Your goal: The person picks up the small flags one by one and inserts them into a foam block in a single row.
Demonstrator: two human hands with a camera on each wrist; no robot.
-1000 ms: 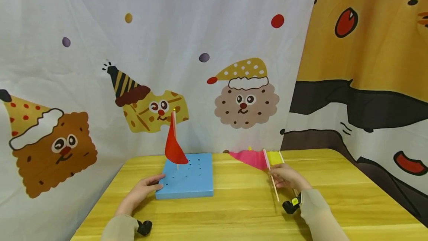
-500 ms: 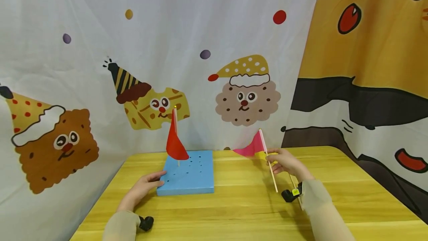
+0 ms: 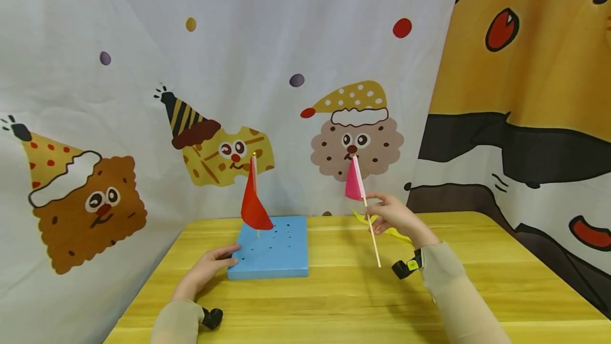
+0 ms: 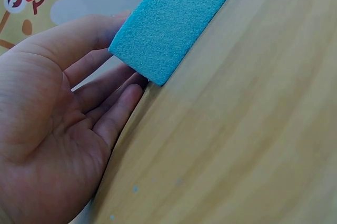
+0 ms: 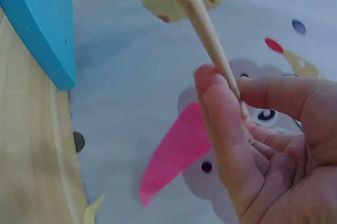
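- The pink flag (image 3: 354, 182) is up in the air, right of the blue foam block (image 3: 272, 248) and well apart from it; its thin wooden stick slants down toward the table (image 3: 334, 301) without touching it.
- The right hand (image 3: 395, 217) pinches the stick partway along: in the right wrist view the fingers (image 5: 218, 113) and thumb close round it, the pink cloth hanging beyond them.
- The left hand (image 3: 210, 267) lies relaxed on the table, its straight fingers (image 4: 113, 105) touching the block's near left corner and grasping nothing.
- A red flag (image 3: 254, 203) stands upright in the block near its far left corner; the other holes in the top show bare.
- A yellow flag (image 3: 386, 229) lies flat on the table behind the right hand.
- Risk, as I judge it: the stick is slim and held by a light pinch, so it could twist or slip between the fingertips.
- The holes are small, so a slanted tip may miss and dent the foam.
- The block is light and only touched at one corner, so a sideways push could slide it or knock the red flag.
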